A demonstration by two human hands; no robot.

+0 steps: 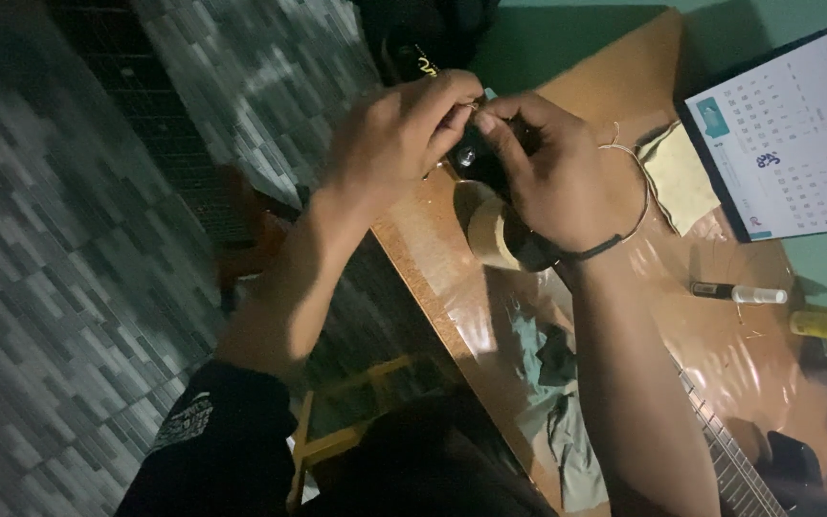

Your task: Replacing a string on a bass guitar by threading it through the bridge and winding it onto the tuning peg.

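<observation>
Both hands worked right at the wooden table's near edge, tiled floor dropping away beside it. The left hand pinched at a small dark object, fingers closed; the right hand gripped it from the other side. What the object was stayed hard to make out. A desk calendar was cut off at the far corner, with a small bottle lying near it.

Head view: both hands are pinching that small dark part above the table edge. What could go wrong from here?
The small dark part is held between the left hand and right hand close to the table edge; a slip could send it to the floor. The thin wire looped past the right wrist could snag. Dim light hides fine detail.
</observation>
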